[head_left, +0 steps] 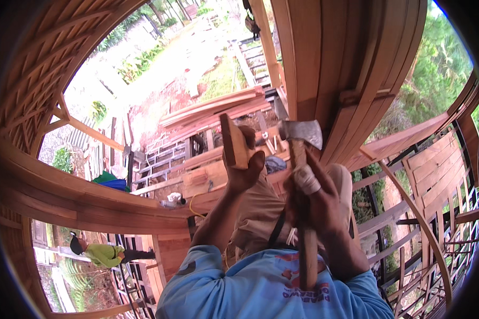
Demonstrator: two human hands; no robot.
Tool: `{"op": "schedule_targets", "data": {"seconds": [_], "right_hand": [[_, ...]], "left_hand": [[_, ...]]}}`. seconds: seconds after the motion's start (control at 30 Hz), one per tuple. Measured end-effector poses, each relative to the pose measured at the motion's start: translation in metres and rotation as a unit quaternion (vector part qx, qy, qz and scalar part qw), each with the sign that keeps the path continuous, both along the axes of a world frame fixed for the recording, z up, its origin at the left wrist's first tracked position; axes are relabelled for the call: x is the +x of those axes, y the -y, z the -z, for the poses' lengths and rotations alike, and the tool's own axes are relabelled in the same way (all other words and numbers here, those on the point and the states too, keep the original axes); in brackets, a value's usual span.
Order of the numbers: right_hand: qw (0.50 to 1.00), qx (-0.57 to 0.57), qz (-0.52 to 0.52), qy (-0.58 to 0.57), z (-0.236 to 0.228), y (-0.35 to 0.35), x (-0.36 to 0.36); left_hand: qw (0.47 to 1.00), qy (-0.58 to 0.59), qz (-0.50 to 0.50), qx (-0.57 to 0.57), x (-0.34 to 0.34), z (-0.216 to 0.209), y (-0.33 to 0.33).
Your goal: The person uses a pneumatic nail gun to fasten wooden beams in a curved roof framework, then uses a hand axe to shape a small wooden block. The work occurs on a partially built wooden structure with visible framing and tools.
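- Head view, main relation: the wooden block (235, 144) lies to the left of the hatchet (305, 132), the two apart, raised before the torso at roughly the same level in the picture
- Head view, left hand (248, 174): pinching the block between thumb and fingers, the block projecting along the hand's left side; this hand is the nearer to it
- Head view, block: long axis nearly lengthwise to the picture, the far end leaning slightly left, the near end by the thumb
- Head view, right hand (320, 204): curled around the hatchet's handle below the head, one finger bearing a white wrap (306, 180)
- Head view, hatchet: handle runs back toward the blue shirt (239, 287); the cutting edge points right, away from the block, and the blunt poll points left, toward it
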State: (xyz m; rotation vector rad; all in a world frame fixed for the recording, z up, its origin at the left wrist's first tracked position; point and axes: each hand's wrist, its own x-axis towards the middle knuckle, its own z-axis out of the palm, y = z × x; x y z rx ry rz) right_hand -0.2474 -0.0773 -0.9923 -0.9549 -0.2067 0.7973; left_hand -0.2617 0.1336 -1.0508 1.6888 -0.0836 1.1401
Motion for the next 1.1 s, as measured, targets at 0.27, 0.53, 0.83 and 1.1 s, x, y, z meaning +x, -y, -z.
{"op": "schedule_targets", "data": {"seconds": [0.27,0.53,0.83,1.1], "right_hand": [[0.974,0.116,-0.164,-0.103,0.029,0.003,0.001],[0.948,0.107,-0.275,-0.121,0.029,-0.009,0.006],[0.955,0.043,-0.291,-0.032,0.019,-0.008,0.004],[0.742,-0.034,0.032,0.669,0.031,-0.016,0.009]], "left_hand": [[0.988,-0.043,-0.145,0.015,-0.007,0.038,-0.002],[0.984,-0.093,-0.147,0.021,-0.026,0.067,-0.006],[0.967,-0.178,-0.179,-0.019,-0.043,0.089,-0.007],[0.992,0.004,-0.112,-0.053,-0.036,0.054,0.005]]}}
